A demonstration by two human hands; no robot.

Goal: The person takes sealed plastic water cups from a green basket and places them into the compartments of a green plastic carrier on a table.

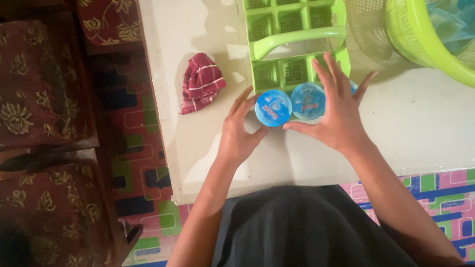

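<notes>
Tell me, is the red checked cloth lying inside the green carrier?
No, the red checked cloth lies on the white table, to the left of the green carrier and apart from it.

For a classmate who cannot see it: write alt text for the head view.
Seen from above, a left hand and a right hand rest on blue-lidded cups in the near row of a green compartment carrier on a white table. A red checked cloth lies left; a green basket holding more cups stands right.

left hand (236, 135) touching blue-lidded cups (273, 108), right hand (336, 107) over green carrier (298, 35)
</notes>
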